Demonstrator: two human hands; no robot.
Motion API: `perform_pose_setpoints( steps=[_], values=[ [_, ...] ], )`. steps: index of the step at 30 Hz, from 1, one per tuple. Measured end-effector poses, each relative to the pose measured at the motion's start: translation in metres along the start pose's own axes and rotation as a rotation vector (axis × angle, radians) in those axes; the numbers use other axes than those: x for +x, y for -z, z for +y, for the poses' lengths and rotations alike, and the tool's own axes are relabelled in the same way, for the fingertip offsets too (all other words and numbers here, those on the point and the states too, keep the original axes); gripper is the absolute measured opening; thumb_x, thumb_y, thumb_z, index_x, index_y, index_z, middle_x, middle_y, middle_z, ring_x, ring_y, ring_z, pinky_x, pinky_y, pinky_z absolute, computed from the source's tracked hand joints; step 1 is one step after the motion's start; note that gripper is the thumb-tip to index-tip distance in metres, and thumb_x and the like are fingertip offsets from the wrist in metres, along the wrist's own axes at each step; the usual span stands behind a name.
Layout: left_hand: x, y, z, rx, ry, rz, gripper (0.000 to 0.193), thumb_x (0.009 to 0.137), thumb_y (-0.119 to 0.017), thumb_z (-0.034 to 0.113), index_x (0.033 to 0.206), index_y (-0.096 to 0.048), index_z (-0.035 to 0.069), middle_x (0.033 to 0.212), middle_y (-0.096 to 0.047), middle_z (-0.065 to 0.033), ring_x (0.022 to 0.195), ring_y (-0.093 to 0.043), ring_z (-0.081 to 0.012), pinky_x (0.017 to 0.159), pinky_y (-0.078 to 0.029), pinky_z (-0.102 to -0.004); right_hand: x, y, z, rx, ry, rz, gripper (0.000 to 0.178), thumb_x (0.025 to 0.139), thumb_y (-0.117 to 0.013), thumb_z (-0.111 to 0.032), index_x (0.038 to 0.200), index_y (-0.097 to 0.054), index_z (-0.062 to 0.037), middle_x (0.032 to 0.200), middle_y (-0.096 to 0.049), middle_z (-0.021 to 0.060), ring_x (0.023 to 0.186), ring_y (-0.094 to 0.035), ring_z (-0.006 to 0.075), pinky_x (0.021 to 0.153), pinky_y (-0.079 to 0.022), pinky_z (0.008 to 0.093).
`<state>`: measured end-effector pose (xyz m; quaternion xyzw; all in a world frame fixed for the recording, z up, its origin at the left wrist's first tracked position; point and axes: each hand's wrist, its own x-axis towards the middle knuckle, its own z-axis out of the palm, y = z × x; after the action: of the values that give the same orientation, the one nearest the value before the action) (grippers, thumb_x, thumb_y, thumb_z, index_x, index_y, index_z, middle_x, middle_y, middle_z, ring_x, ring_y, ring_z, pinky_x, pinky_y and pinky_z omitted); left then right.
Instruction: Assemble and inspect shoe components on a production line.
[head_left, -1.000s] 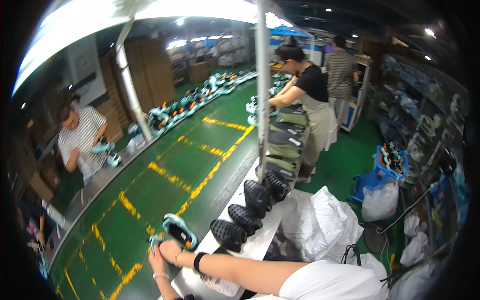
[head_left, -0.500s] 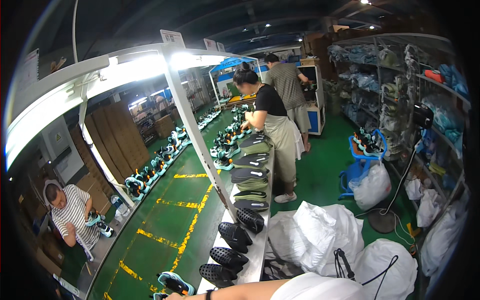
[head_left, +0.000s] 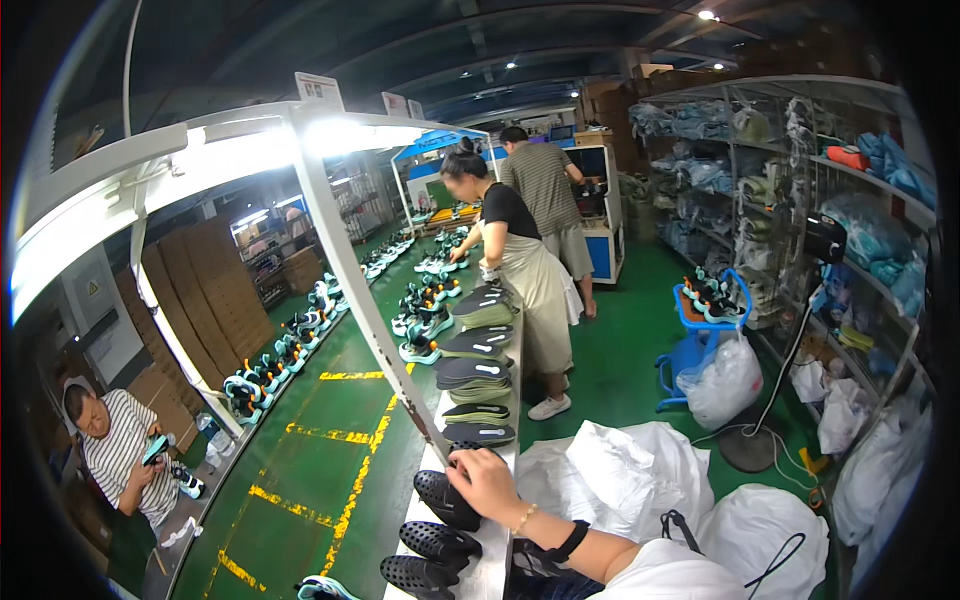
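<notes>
My right hand (head_left: 485, 484) reaches in from the lower right, with a bracelet and a black wristband on the arm. Its fingers curl over the far end of a row of black perforated shoe-shaped pieces, beside the white post; the hand mostly hides the piece under it. Nearer me on the white bench lie another such piece (head_left: 446, 500) and a pair (head_left: 420, 574). Just beyond are stacked black-and-green insoles (head_left: 472, 374). A teal-and-black shoe (head_left: 325, 588) shows at the lower edge. My left hand is out of view.
A white post (head_left: 350, 250) rises beside the bench. The green belt (head_left: 300, 470) carries shoes farther along. One person (head_left: 520, 230) works beyond the insoles, another (head_left: 125, 450) across the belt. White sacks (head_left: 625, 470), a blue cart (head_left: 710, 320) and shelving stand to the right.
My right hand has moved from the shoe at the lower edge up to the black pieces by the post. The view has shifted slightly. The person across the belt has raised a shoe.
</notes>
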<state>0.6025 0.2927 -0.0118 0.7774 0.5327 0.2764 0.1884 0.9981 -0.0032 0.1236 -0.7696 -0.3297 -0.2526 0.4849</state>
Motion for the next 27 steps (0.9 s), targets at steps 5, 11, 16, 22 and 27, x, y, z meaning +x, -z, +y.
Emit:
perform_pose_setpoints(
  steps=[5,11,16,22,27],
  values=[
    [0.019,-0.013,0.001,-0.012,-0.002,-0.040,0.073,0.069,-0.079,0.021,0.129,-0.045,-0.004,0.123,-0.055,-0.0219,0.108,-0.056,-0.0321,0.094,-0.043,-0.0365,-0.023,-0.008,0.066,-0.084,-0.047,-0.125,0.039,0.084,-0.060,-0.031,0.110,-0.055,-0.0018,0.108,-0.059,0.0147,0.106,-0.053,0.0309,0.092,-0.041,0.0390],
    [0.077,-0.033,-0.056,-0.483,-0.076,-0.172,0.061,0.066,-0.081,0.008,0.118,-0.050,-0.002,0.106,-0.057,-0.0097,0.093,-0.054,-0.0206,0.084,-0.047,-0.0340,-0.033,-0.029,0.090,-0.095,-0.056,-0.115,0.046,0.084,-0.062,-0.030,0.117,-0.053,-0.0001,0.126,-0.051,0.0177,0.118,-0.047,0.0331,0.101,-0.037,0.0397],
    [0.027,-0.021,0.091,-0.382,-0.218,0.454,0.029,0.082,-0.063,0.014,0.103,-0.056,-0.004,0.096,-0.059,-0.0131,0.085,-0.055,-0.0243,0.079,-0.047,-0.0369,-0.039,-0.029,0.127,-0.126,-0.173,-0.135,0.053,0.082,-0.065,-0.032,0.121,-0.050,-0.0012,0.130,-0.048,0.0209,0.122,-0.045,0.0344,0.102,-0.037,0.0400],
    [0.011,-0.022,0.122,0.028,-0.317,0.011,0.029,0.091,-0.046,0.018,0.087,-0.062,-0.006,0.088,-0.063,-0.0249,0.079,-0.058,-0.0385,0.075,-0.046,-0.0413,-0.039,-0.035,0.124,-0.108,-0.159,-0.152,0.066,0.075,-0.072,-0.028,0.127,-0.043,-0.0015,0.133,-0.045,0.0236,0.123,-0.043,0.0359,0.102,-0.037,0.0399],
    [0.038,-0.059,0.094,0.119,-0.187,0.102,0.015,0.079,-0.059,0.008,0.077,-0.061,-0.007,0.078,-0.063,-0.0257,0.077,-0.061,-0.0414,0.070,-0.049,-0.0466,-0.037,-0.033,0.126,-0.127,-0.196,-0.200,0.066,0.075,-0.072,-0.031,0.126,-0.043,0.0009,0.130,-0.047,0.0245,0.119,-0.047,0.0374,0.099,-0.040,0.0400]
  ],
)
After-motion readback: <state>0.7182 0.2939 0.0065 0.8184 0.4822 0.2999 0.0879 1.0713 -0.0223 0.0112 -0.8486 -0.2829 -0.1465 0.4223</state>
